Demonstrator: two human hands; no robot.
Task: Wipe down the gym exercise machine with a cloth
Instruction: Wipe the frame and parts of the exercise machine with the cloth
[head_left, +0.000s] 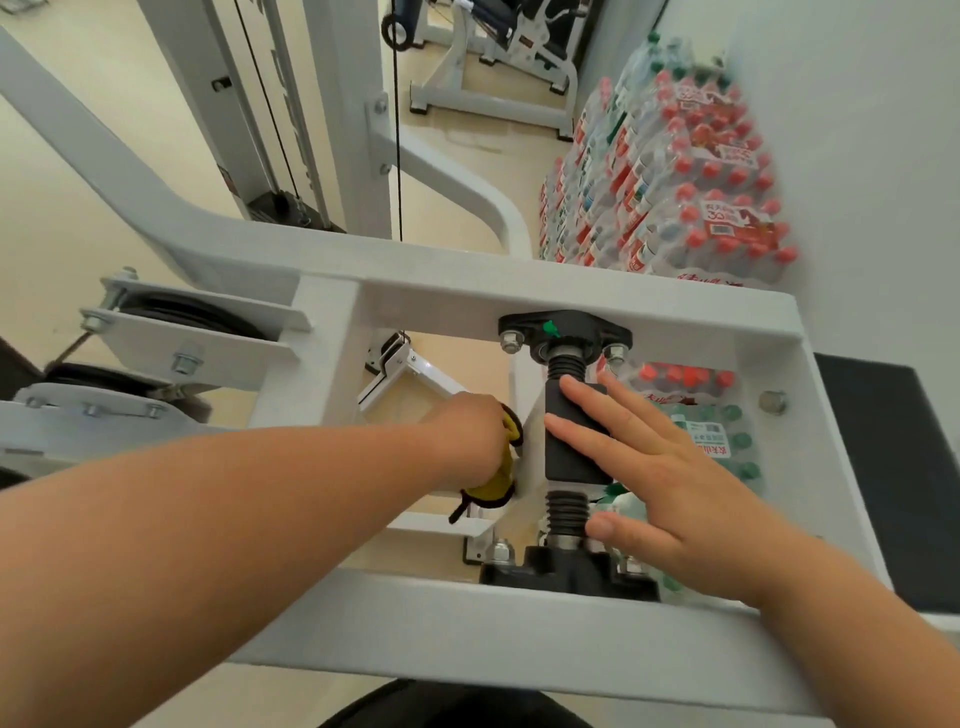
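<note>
reaching through the head view, two bare arms enter one opening in the white machine frame (519, 291). the left hand (470, 436) is clenched round one yellow cloth (493, 486) with dark edging, holding it against a white upright plate just left of the shaft; the fist hides most of the cloth. the right hand (660, 467) lies released, fingers straight and spread, flat on one black block (569, 452). the shaft carries two ribbed sleeves, the upper sleeve (566, 366) and the lower sleeve (566, 506), the thumb touching the lower one. two black pulleys sit at left, the far pulley (197, 317) and the near pulley (98, 375). one black cable (398, 156) runs up behind the frame. stacked water bottle packs (691, 171) stand against the wall, more showing through the opening, partly behind the right hand.
</note>
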